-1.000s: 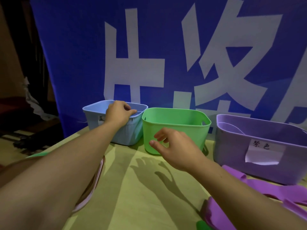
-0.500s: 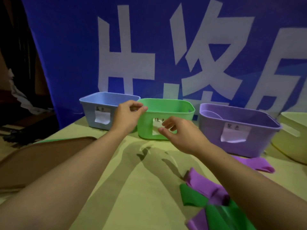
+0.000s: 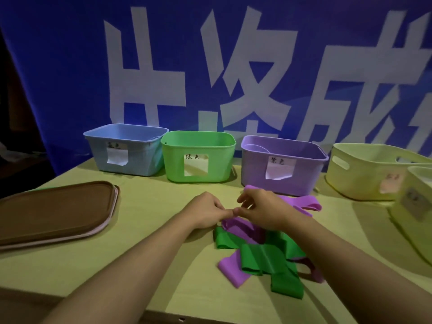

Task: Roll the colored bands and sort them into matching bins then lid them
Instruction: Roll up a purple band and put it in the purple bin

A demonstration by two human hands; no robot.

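While blue (image 3: pixel 126 149), green (image 3: pixel 198 156) and purple plastic bins (image 3: pixel 284 163) line the banner, both hands, left hand (image 3: pixel 205 212) and right hand (image 3: pixel 261 210), meet fingertip to fingertip with curled fingers over tangled purple (image 3: pixel 240 228) and green stretchy bands (image 3: pixel 264 256); whether they pinch anything is unclear.

Dim, soft-focus view, edges bowed by wide-angle distortion.

Both forearms are bare to the frame's edge, and the left hand (image 3: pixel 205 212) and right hand (image 3: pixel 261 210) wear nothing.

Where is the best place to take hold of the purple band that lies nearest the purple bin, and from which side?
Probably its free right end, from above. That purple band lies flat on the table with nothing over that end; its left part runs behind the right hand.
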